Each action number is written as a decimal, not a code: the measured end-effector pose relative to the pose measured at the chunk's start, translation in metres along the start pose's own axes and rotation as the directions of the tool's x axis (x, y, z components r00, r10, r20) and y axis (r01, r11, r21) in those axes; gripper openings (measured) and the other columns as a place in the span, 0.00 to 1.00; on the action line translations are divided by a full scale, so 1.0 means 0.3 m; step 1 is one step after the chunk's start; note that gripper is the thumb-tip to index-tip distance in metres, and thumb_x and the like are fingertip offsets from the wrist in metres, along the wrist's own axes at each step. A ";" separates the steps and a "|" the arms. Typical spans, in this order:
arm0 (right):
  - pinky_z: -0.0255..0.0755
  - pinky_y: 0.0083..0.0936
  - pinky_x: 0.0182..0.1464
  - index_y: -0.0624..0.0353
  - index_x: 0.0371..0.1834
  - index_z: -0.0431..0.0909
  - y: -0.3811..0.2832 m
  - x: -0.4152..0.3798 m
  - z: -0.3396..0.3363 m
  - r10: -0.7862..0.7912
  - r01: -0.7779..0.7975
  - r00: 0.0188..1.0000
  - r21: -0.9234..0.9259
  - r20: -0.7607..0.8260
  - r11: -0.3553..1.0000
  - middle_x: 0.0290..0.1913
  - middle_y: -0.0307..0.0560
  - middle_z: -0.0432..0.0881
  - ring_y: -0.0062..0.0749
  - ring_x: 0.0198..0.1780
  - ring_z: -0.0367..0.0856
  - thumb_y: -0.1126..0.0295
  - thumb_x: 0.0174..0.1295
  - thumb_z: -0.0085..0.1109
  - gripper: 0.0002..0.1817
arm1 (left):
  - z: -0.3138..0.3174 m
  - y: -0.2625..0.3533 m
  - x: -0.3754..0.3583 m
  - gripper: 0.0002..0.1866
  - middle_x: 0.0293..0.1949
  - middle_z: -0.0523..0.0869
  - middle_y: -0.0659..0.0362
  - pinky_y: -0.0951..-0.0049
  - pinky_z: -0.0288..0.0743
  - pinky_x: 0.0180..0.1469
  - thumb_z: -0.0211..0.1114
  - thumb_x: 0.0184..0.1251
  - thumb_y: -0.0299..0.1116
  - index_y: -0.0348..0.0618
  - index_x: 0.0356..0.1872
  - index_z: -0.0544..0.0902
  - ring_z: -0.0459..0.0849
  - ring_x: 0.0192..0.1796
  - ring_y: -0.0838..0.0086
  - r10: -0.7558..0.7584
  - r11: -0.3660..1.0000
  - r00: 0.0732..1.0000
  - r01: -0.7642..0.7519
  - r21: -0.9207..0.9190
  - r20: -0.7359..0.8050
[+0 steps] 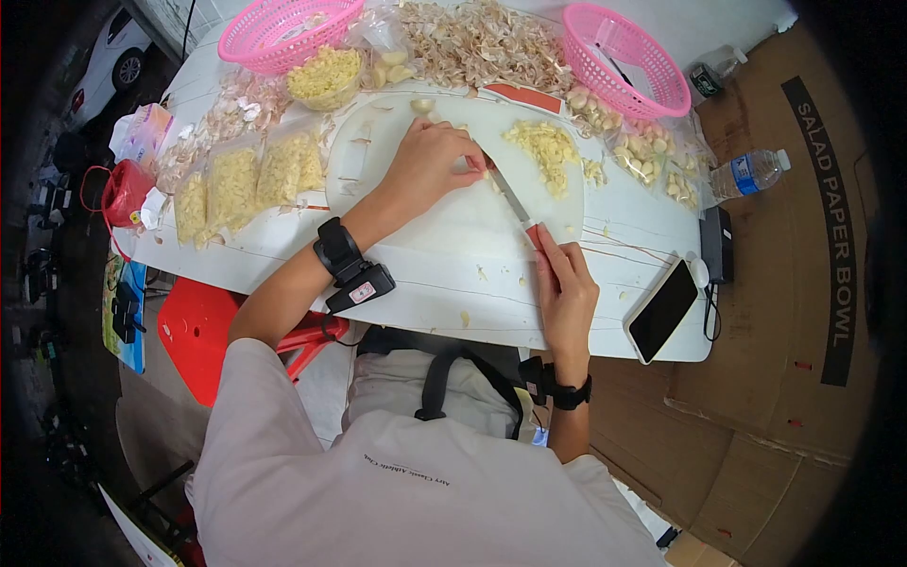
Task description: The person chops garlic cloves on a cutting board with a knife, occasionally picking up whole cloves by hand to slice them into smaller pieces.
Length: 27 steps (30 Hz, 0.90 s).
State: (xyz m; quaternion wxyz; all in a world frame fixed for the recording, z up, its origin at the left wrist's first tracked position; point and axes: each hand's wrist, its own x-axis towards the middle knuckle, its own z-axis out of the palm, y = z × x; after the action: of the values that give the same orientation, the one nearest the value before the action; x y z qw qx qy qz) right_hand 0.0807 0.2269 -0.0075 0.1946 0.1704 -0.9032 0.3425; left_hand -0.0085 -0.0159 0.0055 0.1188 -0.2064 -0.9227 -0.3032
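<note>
My right hand is wrapped round the handle of a knife, its blade slanting up and left over the white cutting board. At the blade's tip, the thumb and fingers of my left hand are pinched together. Whatever they hold is too small and covered to make out. Chopped garlic lies in a heap on the board, right of the blade. Beyond my left hand, a peeled garlic clove rests near the board's far edge.
Bags of chopped garlic line the left; bags of peeled cloves sit at right. Garlic skins pile up between two pink baskets. A phone, water bottle and large cardboard box are on the right.
</note>
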 end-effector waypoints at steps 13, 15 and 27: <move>0.73 0.31 0.27 0.49 0.60 0.83 -0.005 0.006 0.008 -0.064 0.067 0.997 -0.060 0.050 0.996 0.31 0.45 0.75 0.35 0.24 0.76 0.75 0.63 0.66 0.21 | 0.000 -0.002 0.000 0.05 0.38 0.85 0.63 0.64 0.64 0.57 0.74 0.56 0.34 0.48 0.31 0.87 0.81 0.48 0.68 0.046 0.999 0.999 -0.045 0.018 -0.018; 0.73 0.31 0.27 0.49 0.60 0.83 -0.005 0.007 0.005 -0.066 0.068 0.997 -0.059 0.039 0.996 0.31 0.45 0.74 0.35 0.24 0.76 0.75 0.63 0.66 0.21 | 0.006 -0.005 -0.001 0.05 0.39 0.84 0.63 0.64 0.63 0.57 0.74 0.56 0.34 0.48 0.31 0.87 0.81 0.48 0.68 0.055 0.998 0.998 -0.055 0.008 -0.020; 0.74 0.31 0.28 0.51 0.60 0.83 -0.009 0.004 0.011 -0.037 0.036 0.999 -0.033 -0.038 0.999 0.32 0.45 0.75 0.35 0.24 0.77 0.75 0.64 0.65 0.20 | 0.010 -0.006 0.004 0.05 0.38 0.82 0.63 0.66 0.64 0.59 0.73 0.54 0.32 0.51 0.32 0.87 0.79 0.49 0.68 0.135 0.991 0.990 -0.135 -0.009 -0.042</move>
State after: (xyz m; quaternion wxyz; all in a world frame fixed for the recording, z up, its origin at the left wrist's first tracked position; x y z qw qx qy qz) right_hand 0.0800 0.2226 -0.0078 0.2210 0.1771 -0.9014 0.3274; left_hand -0.0108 -0.0150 0.0025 0.1570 -0.2626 -0.9022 -0.3039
